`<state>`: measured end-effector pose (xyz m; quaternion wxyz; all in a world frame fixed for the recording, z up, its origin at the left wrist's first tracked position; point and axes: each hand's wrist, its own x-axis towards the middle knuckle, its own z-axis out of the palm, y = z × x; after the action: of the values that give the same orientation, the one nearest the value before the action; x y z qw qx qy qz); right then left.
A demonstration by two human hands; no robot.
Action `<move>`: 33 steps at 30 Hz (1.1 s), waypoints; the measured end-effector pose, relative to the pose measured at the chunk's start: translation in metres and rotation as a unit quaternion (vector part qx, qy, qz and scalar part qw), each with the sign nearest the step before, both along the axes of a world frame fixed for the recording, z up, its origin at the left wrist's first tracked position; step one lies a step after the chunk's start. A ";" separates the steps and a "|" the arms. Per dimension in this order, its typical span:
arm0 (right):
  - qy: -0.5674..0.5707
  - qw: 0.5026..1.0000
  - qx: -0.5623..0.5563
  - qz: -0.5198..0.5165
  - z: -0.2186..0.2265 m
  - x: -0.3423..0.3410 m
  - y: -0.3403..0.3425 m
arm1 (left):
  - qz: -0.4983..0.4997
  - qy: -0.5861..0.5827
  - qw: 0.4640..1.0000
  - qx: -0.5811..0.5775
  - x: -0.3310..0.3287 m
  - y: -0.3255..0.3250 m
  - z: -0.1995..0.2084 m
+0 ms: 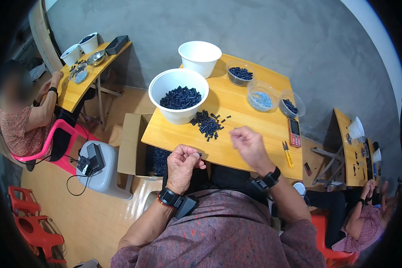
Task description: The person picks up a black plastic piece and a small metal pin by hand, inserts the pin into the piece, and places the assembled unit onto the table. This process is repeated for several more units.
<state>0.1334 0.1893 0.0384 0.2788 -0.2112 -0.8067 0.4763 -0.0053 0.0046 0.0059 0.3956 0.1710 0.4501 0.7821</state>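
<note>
My left hand [183, 167] is closed in a pinch at the table's near edge. The tip of a small dark part [200, 155] pokes out past its fingers. To the right, my right hand [251, 145] hovers over the wooden table [259, 120] with its fingers curled together. Motion blurs those fingertips, and whatever may be in them is too small to make out. Ahead of my hands lies a loose pile of small black plastic pieces [209, 125]. Behind the pile stands a white bucket [178, 117] partly filled with the same black pieces.
Farther back are another white bucket [200, 60] and clear bowls of dark parts [240, 73] and small light-blue parts [260, 99]. Yellow snips [289, 157] and a red phone [295, 134] lie at right. A cardboard box [131, 147] sits below left. Co-workers sit on both sides.
</note>
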 end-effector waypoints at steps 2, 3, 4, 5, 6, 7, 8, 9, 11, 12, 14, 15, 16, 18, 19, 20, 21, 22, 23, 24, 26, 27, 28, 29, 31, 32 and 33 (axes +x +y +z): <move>0.023 0.997 -0.055 -0.056 0.000 0.014 0.024 | 0.002 -0.018 1.000 0.017 0.002 0.000 0.001; 0.008 0.992 -0.048 -0.118 0.002 0.020 0.037 | 0.006 -0.034 0.999 0.034 0.003 0.002 0.001; -0.006 0.983 -0.040 -0.180 0.002 0.024 0.045 | 0.001 -0.034 0.999 0.035 0.003 0.002 0.002; -0.006 0.982 -0.039 -0.184 0.001 0.028 0.049 | -0.001 -0.029 0.999 0.022 0.004 0.002 0.004; -0.021 0.984 -0.008 -0.179 -0.001 0.031 0.052 | -0.003 -0.024 1.000 0.008 0.005 0.001 0.004; -0.036 0.984 0.022 -0.172 -0.002 0.034 0.054 | -0.007 -0.024 1.000 0.008 0.006 0.002 0.003; -0.036 0.984 0.022 -0.176 -0.001 0.034 0.055 | -0.021 -0.015 1.000 0.005 0.006 0.003 0.001; -0.044 0.979 0.147 -0.131 -0.002 0.032 0.054 | -0.034 -0.005 0.999 0.001 0.006 0.002 -0.001; -0.051 0.958 0.268 -0.086 -0.001 0.027 0.049 | -0.052 -0.001 0.999 -0.002 0.006 0.002 -0.004; -0.083 0.959 0.254 -0.094 0.001 0.024 0.045 | -0.067 0.002 0.998 -0.004 0.006 0.002 -0.005; -0.114 0.959 0.239 -0.102 0.003 0.019 0.043 | -0.074 0.003 0.997 -0.005 0.005 0.001 -0.004; -0.123 0.955 0.247 -0.106 0.003 0.018 0.042 | -0.079 0.004 0.997 -0.006 0.005 0.000 -0.003; -0.132 0.952 0.255 -0.111 0.004 0.016 0.042 | -0.079 0.004 0.997 -0.006 0.005 0.000 -0.004; -0.133 0.953 0.254 -0.100 0.004 0.014 0.043 | -0.068 0.006 0.998 -0.005 0.004 0.000 -0.006; -0.134 0.954 0.254 -0.090 0.004 0.014 0.043 | -0.068 0.006 0.998 -0.004 0.004 0.000 -0.006; -0.134 0.954 0.254 -0.089 0.005 0.014 0.042 | -0.066 0.002 0.998 -0.005 0.004 0.000 -0.006; -0.152 0.950 0.261 -0.083 0.006 0.015 0.041 | -0.063 -0.002 0.998 -0.005 0.003 -0.001 -0.006; -0.169 0.946 0.267 -0.076 0.006 0.016 0.040 | -0.061 -0.003 0.998 -0.004 0.002 -0.001 -0.007; -0.169 0.946 0.267 -0.074 0.005 0.016 0.039 | -0.061 -0.006 0.998 -0.006 0.001 -0.001 -0.008; -0.140 0.958 0.240 -0.068 0.005 0.018 0.038 | -0.062 -0.008 0.998 -0.008 0.001 -0.001 -0.008; -0.111 0.969 0.213 -0.062 0.005 0.021 0.039 | -0.061 -0.014 0.998 -0.008 0.001 -0.002 -0.007; -0.106 0.971 0.198 -0.081 0.005 0.022 0.042 | -0.060 -0.019 0.998 -0.008 0.001 -0.002 -0.007; -0.101 0.973 0.182 -0.101 0.005 0.023 0.043 | -0.061 -0.019 0.998 -0.008 0.002 -0.001 -0.006; -0.101 0.973 0.182 -0.102 0.004 0.022 0.044 | -0.060 -0.016 0.998 -0.015 0.003 -0.001 -0.003; -0.098 0.975 0.182 -0.086 0.004 0.020 0.045 | -0.057 -0.012 0.998 -0.020 0.003 0.000 -0.002; -0.097 0.975 0.182 -0.086 0.005 0.019 0.045 | -0.061 -0.009 0.998 -0.023 0.003 -0.001 -0.004; -0.127 0.971 0.188 -0.069 0.007 0.019 0.044 | -0.065 -0.006 0.997 -0.026 0.003 -0.001 -0.005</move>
<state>0.1521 0.2331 0.0459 0.2407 -0.2688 -0.8943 0.2646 -0.0020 0.0036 0.0013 0.4529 0.1851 0.4559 0.7435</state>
